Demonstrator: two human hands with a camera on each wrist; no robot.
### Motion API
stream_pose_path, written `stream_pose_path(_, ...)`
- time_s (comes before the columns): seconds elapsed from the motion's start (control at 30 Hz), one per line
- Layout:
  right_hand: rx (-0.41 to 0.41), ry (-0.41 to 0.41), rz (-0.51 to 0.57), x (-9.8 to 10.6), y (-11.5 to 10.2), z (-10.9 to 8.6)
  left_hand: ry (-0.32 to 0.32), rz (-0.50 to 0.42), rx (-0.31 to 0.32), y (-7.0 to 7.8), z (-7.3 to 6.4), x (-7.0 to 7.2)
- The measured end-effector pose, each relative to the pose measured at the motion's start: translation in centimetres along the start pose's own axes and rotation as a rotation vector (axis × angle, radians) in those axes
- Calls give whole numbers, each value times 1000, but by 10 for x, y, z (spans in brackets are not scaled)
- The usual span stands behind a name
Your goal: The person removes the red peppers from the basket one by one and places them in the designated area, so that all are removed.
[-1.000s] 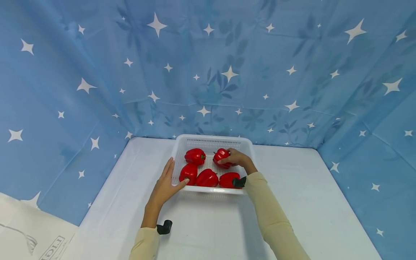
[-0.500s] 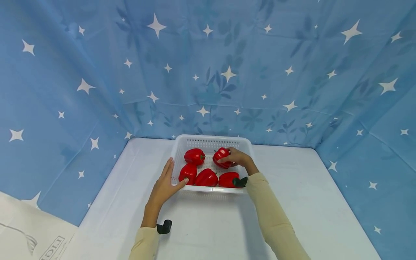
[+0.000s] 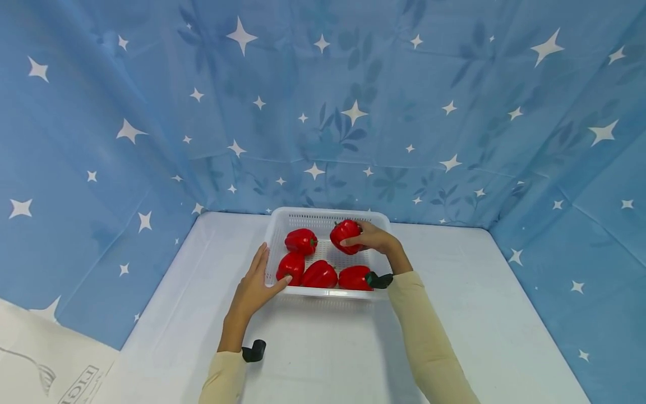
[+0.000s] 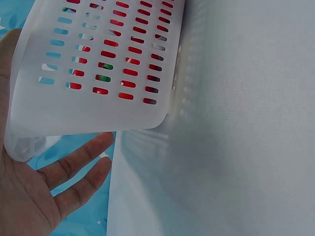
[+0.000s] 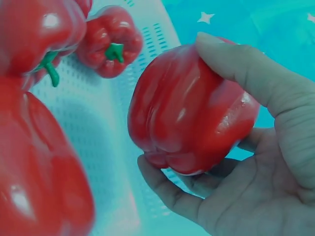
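My right hand [image 3: 374,238] holds a red bell pepper [image 3: 344,235] over the back right part of a white perforated basket [image 3: 323,293]. In the right wrist view, the thumb lies on one side of that bell pepper [image 5: 182,108] and curled fingers on the other. At the basket's front left corner rests my left hand [image 3: 250,292], thumb over the front rim and fingers stretched along the left side. The left wrist view shows two nearly straight fingers of the left hand [image 4: 29,196] spread below the basket wall [image 4: 88,113].
Inside the basket lie several more red bell peppers: one at back left [image 3: 300,241], others along the front, including a front middle pepper [image 3: 320,274] and a front right pepper [image 3: 355,278]. A white table [image 3: 323,348] carries the basket; a blue star-patterned curtain [image 3: 282,140] stands behind it.
The right hand has lifted its bell pepper slightly up and toward the back of the basket. My left hand keeps its place at the basket corner.
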State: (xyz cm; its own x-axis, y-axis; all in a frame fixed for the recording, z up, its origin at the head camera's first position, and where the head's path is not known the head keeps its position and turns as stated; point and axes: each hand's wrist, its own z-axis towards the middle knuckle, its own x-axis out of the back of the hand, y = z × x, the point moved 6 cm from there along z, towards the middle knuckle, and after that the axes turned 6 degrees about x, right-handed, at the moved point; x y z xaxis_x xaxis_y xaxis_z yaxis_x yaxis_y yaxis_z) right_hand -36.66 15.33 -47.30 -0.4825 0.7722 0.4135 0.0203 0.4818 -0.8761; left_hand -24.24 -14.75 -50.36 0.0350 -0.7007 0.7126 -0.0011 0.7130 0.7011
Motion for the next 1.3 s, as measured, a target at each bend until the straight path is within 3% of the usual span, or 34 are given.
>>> stream_pose_path(0.3,155,95,94,23,-8,-17,4,2,-6,-1,0,-1)
stream_pose_path(0.57,238,308,222,53,-3,-42,18,0,-4,-1,-1,0)
stream_pose_path(1.03,274,515,420,78,29,-70,16,11,-8,-2,0,0)
stream_pose_path(1.3,240,597,408,82,43,-82,20,-1,0,0,-1,0)
